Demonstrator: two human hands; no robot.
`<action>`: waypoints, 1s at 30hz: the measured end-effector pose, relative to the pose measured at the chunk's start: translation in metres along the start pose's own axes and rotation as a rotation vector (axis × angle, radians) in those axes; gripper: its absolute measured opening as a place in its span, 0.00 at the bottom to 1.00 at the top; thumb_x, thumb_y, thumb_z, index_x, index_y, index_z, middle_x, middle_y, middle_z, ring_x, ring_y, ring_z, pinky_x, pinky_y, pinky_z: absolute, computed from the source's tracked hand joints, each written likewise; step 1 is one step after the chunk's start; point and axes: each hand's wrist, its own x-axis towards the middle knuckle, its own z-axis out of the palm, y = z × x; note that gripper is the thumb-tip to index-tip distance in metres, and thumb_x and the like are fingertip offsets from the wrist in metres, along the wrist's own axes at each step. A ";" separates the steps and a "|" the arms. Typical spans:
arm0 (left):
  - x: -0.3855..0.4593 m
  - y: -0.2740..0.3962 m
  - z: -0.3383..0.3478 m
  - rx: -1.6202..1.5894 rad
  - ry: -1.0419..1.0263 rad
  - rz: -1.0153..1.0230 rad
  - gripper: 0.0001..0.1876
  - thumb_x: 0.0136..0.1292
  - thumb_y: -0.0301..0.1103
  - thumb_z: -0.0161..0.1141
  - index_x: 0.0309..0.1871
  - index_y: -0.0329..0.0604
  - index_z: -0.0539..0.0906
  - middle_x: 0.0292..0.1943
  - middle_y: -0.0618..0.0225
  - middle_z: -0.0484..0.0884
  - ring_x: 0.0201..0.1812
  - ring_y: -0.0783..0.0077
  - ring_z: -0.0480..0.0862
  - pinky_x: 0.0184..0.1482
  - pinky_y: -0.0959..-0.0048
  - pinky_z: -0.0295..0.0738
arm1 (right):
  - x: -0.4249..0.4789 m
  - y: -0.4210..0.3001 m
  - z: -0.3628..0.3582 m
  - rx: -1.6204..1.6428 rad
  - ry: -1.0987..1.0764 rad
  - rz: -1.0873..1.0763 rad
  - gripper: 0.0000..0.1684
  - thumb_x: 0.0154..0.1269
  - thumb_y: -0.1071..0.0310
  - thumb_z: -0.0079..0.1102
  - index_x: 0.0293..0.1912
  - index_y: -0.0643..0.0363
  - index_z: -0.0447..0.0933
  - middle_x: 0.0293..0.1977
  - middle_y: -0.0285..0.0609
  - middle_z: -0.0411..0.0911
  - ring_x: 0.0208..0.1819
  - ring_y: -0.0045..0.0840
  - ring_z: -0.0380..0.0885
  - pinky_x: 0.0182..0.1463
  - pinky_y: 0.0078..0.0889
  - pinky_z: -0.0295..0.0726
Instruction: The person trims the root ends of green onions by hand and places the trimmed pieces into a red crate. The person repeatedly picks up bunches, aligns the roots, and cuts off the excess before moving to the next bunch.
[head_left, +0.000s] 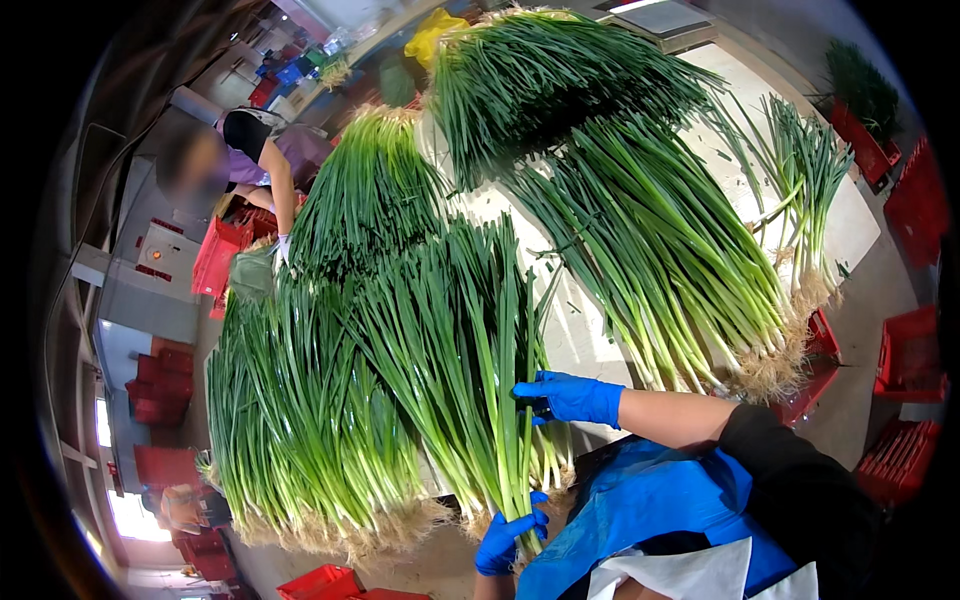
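My left hand (511, 534), in a blue glove, is closed around the pale lower stalks of a few long green onions (510, 420) at the bottom centre. My right hand (574, 399), also blue-gloved, is at the same stalks higher up, its fingers partly spread beside the leaves; whether it grips them is unclear. Under and left of these lies a broad row of green onions (315, 435) with roots towards me. Another large bunch (675, 262) lies to the right, roots at the lower right. A thin bunch (806, 195) is at the far right.
The white table (574, 330) carries leaf scraps. Two more piles, one at the left (367, 187) and one at the top (555, 75), lie further off. A person (277, 161) leans in at the left beside a red crate (217, 255). Red crates (911, 352) stand on the floor.
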 end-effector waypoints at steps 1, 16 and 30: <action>-0.002 0.000 0.001 0.004 0.007 0.003 0.23 0.57 0.25 0.61 0.58 0.29 0.74 0.36 0.59 0.82 0.34 0.67 0.83 0.39 0.70 0.80 | -0.001 -0.002 0.004 0.020 -0.022 -0.008 0.23 0.59 0.53 0.71 0.50 0.49 0.75 0.43 0.32 0.81 0.40 0.20 0.79 0.41 0.27 0.79; -0.004 0.017 0.027 0.281 0.158 0.105 0.21 0.63 0.25 0.60 0.59 0.31 0.75 0.41 0.58 0.84 0.40 0.69 0.84 0.46 0.73 0.78 | 0.002 -0.051 0.061 -0.135 -0.110 -0.268 0.24 0.61 0.61 0.69 0.55 0.58 0.76 0.48 0.37 0.80 0.47 0.21 0.79 0.52 0.27 0.79; 0.151 -0.031 -0.022 0.180 0.415 0.365 0.15 0.59 0.23 0.62 0.48 0.27 0.74 0.36 0.55 0.83 0.29 0.65 0.86 0.30 0.72 0.78 | 0.041 -0.023 -0.012 -0.850 0.291 -0.266 0.49 0.62 0.57 0.65 0.71 0.69 0.48 0.64 0.62 0.64 0.65 0.43 0.67 0.66 0.39 0.68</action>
